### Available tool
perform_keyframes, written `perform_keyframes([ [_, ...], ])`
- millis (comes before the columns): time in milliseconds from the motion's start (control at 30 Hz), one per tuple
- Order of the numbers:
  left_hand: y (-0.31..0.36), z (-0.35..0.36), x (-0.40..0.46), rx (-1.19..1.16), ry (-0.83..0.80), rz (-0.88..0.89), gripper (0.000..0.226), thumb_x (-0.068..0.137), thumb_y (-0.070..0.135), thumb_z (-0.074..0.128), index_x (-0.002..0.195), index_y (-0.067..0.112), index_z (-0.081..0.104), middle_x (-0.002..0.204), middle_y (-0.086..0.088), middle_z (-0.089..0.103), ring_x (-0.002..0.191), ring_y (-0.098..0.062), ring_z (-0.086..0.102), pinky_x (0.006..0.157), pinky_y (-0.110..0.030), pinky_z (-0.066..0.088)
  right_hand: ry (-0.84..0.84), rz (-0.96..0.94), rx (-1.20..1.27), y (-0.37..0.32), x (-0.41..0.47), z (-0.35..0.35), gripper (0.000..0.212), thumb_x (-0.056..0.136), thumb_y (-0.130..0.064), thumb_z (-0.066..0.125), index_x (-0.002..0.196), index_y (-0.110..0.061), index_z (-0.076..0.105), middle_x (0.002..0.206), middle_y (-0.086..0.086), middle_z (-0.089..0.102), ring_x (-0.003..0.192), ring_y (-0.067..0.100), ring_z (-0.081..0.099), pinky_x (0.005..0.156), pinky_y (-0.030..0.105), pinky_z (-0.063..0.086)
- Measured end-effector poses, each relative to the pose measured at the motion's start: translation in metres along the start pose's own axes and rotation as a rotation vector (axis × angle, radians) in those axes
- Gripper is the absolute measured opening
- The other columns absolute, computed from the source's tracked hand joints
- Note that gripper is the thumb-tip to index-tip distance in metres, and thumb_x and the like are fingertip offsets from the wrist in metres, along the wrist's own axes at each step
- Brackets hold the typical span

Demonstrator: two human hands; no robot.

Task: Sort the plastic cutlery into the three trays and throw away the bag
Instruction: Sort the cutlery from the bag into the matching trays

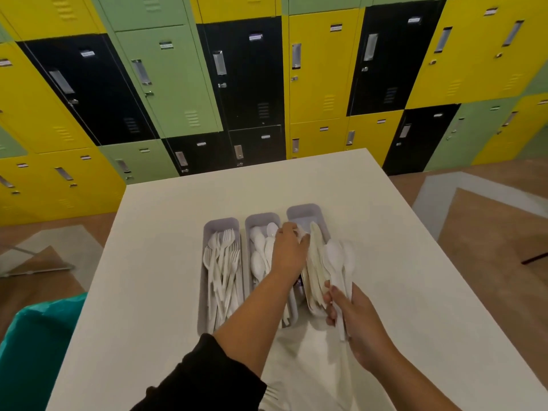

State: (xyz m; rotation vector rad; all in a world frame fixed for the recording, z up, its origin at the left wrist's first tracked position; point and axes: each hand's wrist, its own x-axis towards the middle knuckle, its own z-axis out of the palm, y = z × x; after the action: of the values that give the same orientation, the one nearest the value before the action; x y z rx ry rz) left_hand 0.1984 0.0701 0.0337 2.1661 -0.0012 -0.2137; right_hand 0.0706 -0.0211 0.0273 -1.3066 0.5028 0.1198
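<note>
A white table point(385, 232) stands before yellow, green and black lockers point(323, 69) (wood-pattern floor beyond). Three grey trays point(221, 225) sit side by side at its centre. The left hand point(289, 250) reaches over the middle tray, fingers curled on a white piece. The right hand point(353, 315) pinches spoons point(338, 259) by their handles, just beside the right tray.

Left arm: black sleeve point(204, 378), pushed up to mid-forearm, cuff bunched. Right arm: no sleeve visible within frame. Both hands bare: left hand point(289, 250), right hand point(353, 315). No gloves.
</note>
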Motion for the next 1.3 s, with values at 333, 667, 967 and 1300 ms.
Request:
perform_keyframes([
  [333,-0.003,0.01,-0.048,-0.347,-0.436,-0.125,0.022,0.093,0.034,0.056,0.077,0.019,0.058,0.063,0.001,0.056,0.053,-0.008,0.049,0.06,-0.024,0.042,-0.005,-0.015,-0.038,-0.008,0.007,0.005,0.024,0.099,-0.027,0.041,0.097,-0.02,0.063,0.064,0.003,0.062,0.06,0.014,0.057,0.061,0.028,0.05],
  [667,-0.013,-0.018,-0.055,-0.41,-0.138,-0.357,0.018,0.091,0.016,0.047,0.082,0.006,0.058,0.076,-0.013,0.061,0.066,-0.023,0.056,0.064,-0.03,0.044,-0.192,0.061,-0.077,-0.003,-0.002,0.037,0.014,0.096,-0.013,0.048,0.099,-0.009,0.061,0.059,0.001,0.054,0.046,0.008,0.045,0.044,0.022,0.038],
  [967,-0.014,-0.058,-0.05,-0.737,-0.201,-0.43,0.026,0.098,0.008,0.034,0.113,-0.001,0.053,0.08,-0.011,0.062,0.07,-0.02,0.061,0.06,-0.027,0.055,-0.241,0.122,-0.034,0.003,-0.012,0.045,0.016,0.097,-0.015,0.047,0.096,-0.009,0.062,0.059,-0.001,0.046,0.041,0.005,0.034,0.041,0.019,0.029],
  [1300,-0.022,-0.072,-0.051,-0.628,-0.251,-0.405,0.012,0.094,0.004,0.05,0.088,-0.001,0.058,0.079,-0.014,0.065,0.064,-0.019,0.065,0.055,-0.023,0.058,-0.253,0.078,-0.059,0.007,-0.012,0.055,0.015,0.096,-0.019,0.049,0.098,-0.008,0.058,0.058,-0.001,0.047,0.04,0.006,0.032,0.04,0.019,0.027],
])
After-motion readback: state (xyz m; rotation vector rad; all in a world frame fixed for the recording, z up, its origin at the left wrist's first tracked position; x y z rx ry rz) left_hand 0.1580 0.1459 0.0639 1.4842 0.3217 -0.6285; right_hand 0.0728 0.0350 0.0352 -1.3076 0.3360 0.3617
